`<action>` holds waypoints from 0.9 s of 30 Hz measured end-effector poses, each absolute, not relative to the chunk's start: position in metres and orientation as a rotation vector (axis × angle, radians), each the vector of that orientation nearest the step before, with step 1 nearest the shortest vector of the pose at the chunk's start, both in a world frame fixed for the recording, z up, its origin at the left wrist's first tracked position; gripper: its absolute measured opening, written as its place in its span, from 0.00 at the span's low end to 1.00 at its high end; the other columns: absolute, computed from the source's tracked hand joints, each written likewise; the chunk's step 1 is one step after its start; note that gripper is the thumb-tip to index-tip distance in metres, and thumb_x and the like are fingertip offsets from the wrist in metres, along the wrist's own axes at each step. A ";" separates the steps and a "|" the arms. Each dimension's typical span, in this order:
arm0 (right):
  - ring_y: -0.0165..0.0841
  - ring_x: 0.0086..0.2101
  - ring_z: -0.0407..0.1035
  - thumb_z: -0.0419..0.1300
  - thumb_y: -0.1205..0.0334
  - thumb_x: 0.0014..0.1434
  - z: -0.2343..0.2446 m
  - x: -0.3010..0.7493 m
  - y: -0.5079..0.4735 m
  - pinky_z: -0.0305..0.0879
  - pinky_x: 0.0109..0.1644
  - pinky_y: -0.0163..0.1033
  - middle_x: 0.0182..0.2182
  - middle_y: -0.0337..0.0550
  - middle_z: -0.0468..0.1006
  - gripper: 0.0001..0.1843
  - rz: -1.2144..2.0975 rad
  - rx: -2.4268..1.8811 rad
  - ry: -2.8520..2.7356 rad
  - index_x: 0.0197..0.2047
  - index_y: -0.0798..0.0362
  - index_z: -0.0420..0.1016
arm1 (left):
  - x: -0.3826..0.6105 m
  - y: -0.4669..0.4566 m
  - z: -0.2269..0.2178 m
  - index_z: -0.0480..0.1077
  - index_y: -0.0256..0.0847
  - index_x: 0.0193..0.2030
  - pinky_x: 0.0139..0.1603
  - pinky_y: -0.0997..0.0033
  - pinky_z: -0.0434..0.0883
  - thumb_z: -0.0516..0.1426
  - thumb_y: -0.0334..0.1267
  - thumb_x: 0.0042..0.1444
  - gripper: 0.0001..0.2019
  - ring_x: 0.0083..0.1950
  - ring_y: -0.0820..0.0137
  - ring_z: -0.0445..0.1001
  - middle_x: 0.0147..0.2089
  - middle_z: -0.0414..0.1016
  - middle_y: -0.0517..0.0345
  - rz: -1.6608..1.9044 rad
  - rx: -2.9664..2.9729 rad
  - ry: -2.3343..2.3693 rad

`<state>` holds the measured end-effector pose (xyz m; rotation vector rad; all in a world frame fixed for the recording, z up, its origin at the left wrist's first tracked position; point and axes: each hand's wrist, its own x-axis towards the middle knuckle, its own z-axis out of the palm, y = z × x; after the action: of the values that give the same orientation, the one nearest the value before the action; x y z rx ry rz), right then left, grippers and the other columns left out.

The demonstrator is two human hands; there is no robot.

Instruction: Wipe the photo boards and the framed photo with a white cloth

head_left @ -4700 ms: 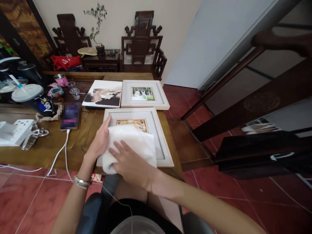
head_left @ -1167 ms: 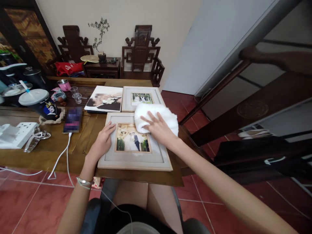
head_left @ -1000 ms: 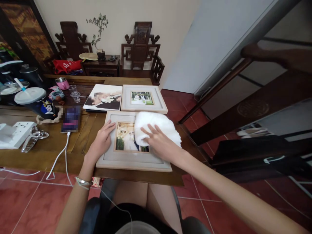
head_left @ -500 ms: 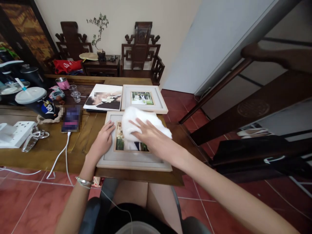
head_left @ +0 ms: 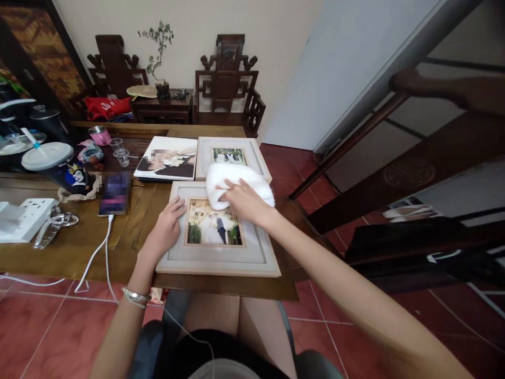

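Observation:
A pale wooden picture frame (head_left: pixel 221 261) with a wedding photo lies flat at the table's near edge. My left hand (head_left: pixel 169 223) rests on its left side, fingers stretched over the border. My right hand (head_left: pixel 244 201) grips a white cloth (head_left: pixel 240 179) at the frame's upper right. The cloth hides the upper right border and part of a second picture frame (head_left: pixel 205 150) just behind. Left of that second frame lies a photo album (head_left: pixel 169 158) with a picture on its cover.
On the wooden table (head_left: pixel 145 258) to the left are a phone (head_left: pixel 114 193) on a white cable, a lidded cup (head_left: pixel 71 168), a power strip (head_left: pixel 29 218) and a clear plastic clip (head_left: pixel 55 226). A dark wooden chair (head_left: pixel 394 168) stands at the right.
My right hand and the white cloth have moved up and slightly right, uncovering the wedding photo. My left hand stays on the frame's left side.

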<state>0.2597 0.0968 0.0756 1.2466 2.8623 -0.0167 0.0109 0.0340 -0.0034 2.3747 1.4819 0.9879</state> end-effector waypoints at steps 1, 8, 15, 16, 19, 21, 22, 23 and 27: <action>0.50 0.64 0.54 0.50 0.84 0.51 0.077 0.271 0.097 0.53 0.64 0.63 0.62 0.51 0.68 0.26 -0.026 1.292 2.823 0.47 0.57 0.79 | 0.011 0.034 -0.004 0.72 0.36 0.55 0.67 0.43 0.62 0.46 0.22 0.53 0.25 0.69 0.57 0.61 0.62 0.70 0.44 1.001 2.368 1.485; 0.49 0.68 0.44 0.44 0.86 0.45 0.071 0.324 0.066 0.53 0.64 0.66 0.65 0.51 0.62 0.37 -0.147 1.419 2.804 0.53 0.57 0.77 | 0.014 0.033 -0.003 0.72 0.37 0.55 0.67 0.43 0.62 0.46 0.22 0.53 0.25 0.69 0.58 0.60 0.62 0.71 0.46 1.028 2.358 1.466; 0.48 0.68 0.36 0.46 0.84 0.42 0.074 0.345 -0.030 0.48 0.67 0.65 0.67 0.46 0.59 0.34 -0.433 1.255 2.811 0.47 0.54 0.80 | 0.016 0.031 0.002 0.72 0.36 0.55 0.69 0.46 0.61 0.45 0.21 0.54 0.25 0.70 0.58 0.59 0.62 0.70 0.46 1.013 2.353 1.470; 0.47 0.68 0.37 0.46 0.85 0.41 0.074 0.347 -0.038 0.48 0.68 0.65 0.67 0.44 0.59 0.35 -0.455 1.245 2.813 0.46 0.53 0.80 | 0.015 0.031 0.002 0.72 0.37 0.55 0.69 0.45 0.60 0.46 0.21 0.54 0.25 0.70 0.58 0.59 0.62 0.70 0.47 1.007 2.351 1.460; 0.47 0.68 0.38 0.46 0.85 0.41 0.075 0.346 -0.039 0.50 0.67 0.64 0.66 0.43 0.60 0.36 -0.480 1.275 2.808 0.47 0.51 0.80 | 0.012 0.032 0.003 0.72 0.40 0.56 0.69 0.44 0.59 0.46 0.22 0.54 0.26 0.70 0.58 0.58 0.63 0.69 0.50 0.982 2.351 1.427; 0.47 0.68 0.39 0.47 0.84 0.42 0.075 0.341 -0.022 0.52 0.67 0.63 0.66 0.45 0.60 0.35 -0.445 1.348 2.803 0.49 0.52 0.79 | 0.010 0.032 0.002 0.72 0.40 0.56 0.69 0.44 0.59 0.46 0.22 0.54 0.26 0.71 0.58 0.57 0.63 0.69 0.50 0.970 2.352 1.415; 0.48 0.68 0.40 0.47 0.84 0.43 0.076 0.337 -0.010 0.53 0.66 0.63 0.66 0.47 0.61 0.35 -0.418 1.392 2.804 0.50 0.53 0.79 | 0.010 0.033 0.002 0.72 0.39 0.56 0.69 0.44 0.59 0.46 0.22 0.54 0.25 0.71 0.58 0.57 0.63 0.69 0.49 0.970 2.351 1.411; 0.48 0.68 0.41 0.47 0.84 0.44 0.076 0.333 0.003 0.53 0.66 0.63 0.66 0.48 0.61 0.35 -0.390 1.434 2.806 0.50 0.54 0.78 | 0.009 0.033 0.001 0.72 0.39 0.56 0.69 0.44 0.59 0.47 0.22 0.54 0.25 0.70 0.59 0.58 0.63 0.69 0.49 0.972 2.350 1.409; 0.48 0.66 0.47 0.44 0.85 0.45 0.074 0.324 0.054 0.55 0.65 0.60 0.61 0.53 0.68 0.36 -0.333 1.492 2.818 0.53 0.57 0.77 | 0.009 0.034 0.000 0.72 0.39 0.55 0.68 0.45 0.60 0.46 0.23 0.55 0.25 0.70 0.58 0.59 0.63 0.70 0.49 0.972 2.350 1.429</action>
<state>0.3237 0.0540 0.0744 1.4918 2.8184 -0.3325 0.0085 0.0340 0.0001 2.3502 1.4290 0.9722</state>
